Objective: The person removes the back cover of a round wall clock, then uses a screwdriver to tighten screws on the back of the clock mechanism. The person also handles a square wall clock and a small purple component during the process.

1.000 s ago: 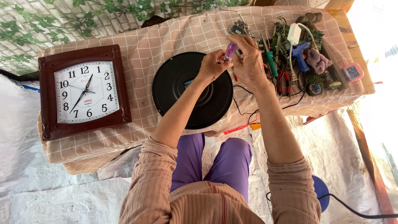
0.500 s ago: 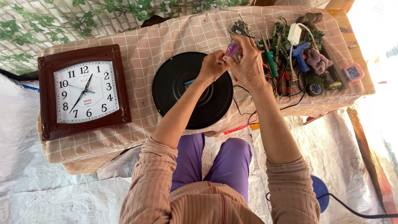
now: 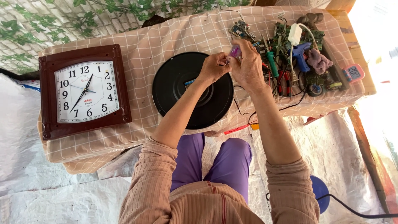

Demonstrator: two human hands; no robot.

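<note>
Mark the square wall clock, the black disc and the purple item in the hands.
wall clock (image 3: 86, 92), head view, on the white dial.
black disc (image 3: 174, 89), head view, on its bare left part.
purple item (image 3: 235, 52), head view, on its visible tip between the hands.

Both forearms extend forward and converge at the fingertips. The left hand (image 3: 213, 67) is curled, thumb and forefinger pinched together. The right hand (image 3: 248, 64) is curled over, knuckles up, fingers closed against the left fingertips. Sleeves cover both upper arms.

A square brown wall clock (image 3: 85, 92) lies on the checked tabletop (image 3: 141, 49); tools and circuit boards (image 3: 298, 54) crowd its far end.
</note>
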